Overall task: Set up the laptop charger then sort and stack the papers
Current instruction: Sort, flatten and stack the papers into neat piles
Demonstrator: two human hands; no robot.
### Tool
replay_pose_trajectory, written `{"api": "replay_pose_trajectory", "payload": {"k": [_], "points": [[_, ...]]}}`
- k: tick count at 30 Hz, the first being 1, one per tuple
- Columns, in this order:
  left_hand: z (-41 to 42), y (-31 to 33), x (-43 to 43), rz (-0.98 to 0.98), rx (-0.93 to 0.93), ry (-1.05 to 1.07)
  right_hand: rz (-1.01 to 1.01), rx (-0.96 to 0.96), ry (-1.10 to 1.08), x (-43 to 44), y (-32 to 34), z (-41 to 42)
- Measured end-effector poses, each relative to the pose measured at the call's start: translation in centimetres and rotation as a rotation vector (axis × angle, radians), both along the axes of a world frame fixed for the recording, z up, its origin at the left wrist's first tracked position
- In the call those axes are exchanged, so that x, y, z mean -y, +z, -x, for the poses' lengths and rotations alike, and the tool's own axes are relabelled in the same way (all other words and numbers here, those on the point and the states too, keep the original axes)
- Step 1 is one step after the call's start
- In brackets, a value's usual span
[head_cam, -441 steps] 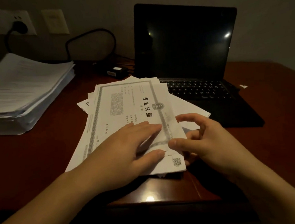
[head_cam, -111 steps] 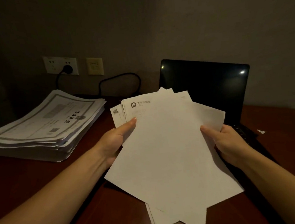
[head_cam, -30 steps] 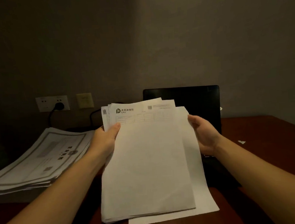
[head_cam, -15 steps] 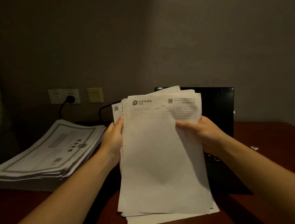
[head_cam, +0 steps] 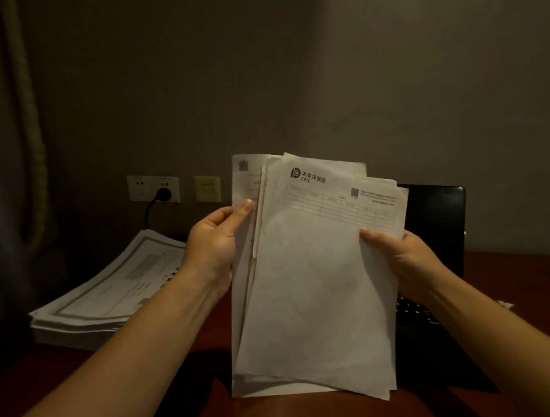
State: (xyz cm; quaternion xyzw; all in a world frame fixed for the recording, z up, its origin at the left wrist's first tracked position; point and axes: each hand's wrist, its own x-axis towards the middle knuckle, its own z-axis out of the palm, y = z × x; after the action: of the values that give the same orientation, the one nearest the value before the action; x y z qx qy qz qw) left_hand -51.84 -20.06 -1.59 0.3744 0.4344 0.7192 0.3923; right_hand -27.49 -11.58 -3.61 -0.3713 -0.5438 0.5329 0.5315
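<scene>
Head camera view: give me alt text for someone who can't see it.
Two bare hands hold a loose sheaf of printed papers upright at a dark wooden desk, left hand on its left edge, right hand on its right. Behind stands an open laptop, screen dark; a thick paper stack lies at left, below a plugged wall socket.

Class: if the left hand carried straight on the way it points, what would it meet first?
The left hand points up and rightward into the sheaf of papers it holds, so that comes first. Beyond it probably lies the laptop, though depth is unclear.
</scene>
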Motion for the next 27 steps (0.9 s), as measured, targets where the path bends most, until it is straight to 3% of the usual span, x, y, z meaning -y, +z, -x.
{"api": "replay_pose_trajectory", "payload": {"k": [4, 10, 17, 27], "points": [[0.1, 1.4, 1.2, -0.07, 0.028, 0.039, -0.019, -0.025, 0.02, 0.5, 1.0, 1.0], [1.5, 2.7, 2.9, -0.116, -0.122, 0.074, -0.103, -0.144, 0.076, 1.5, 3.4, 2.8], [3.3, -0.6, 3.5, -0.001, -0.081, 0.192, -0.094, 0.046, 0.095, 3.1, 0.4, 4.4], [4.9, 1.5, 2.0, -0.087, -0.058, 0.386, -0.104, -0.071, 0.097, 2.5, 2.9, 6.3]]}}
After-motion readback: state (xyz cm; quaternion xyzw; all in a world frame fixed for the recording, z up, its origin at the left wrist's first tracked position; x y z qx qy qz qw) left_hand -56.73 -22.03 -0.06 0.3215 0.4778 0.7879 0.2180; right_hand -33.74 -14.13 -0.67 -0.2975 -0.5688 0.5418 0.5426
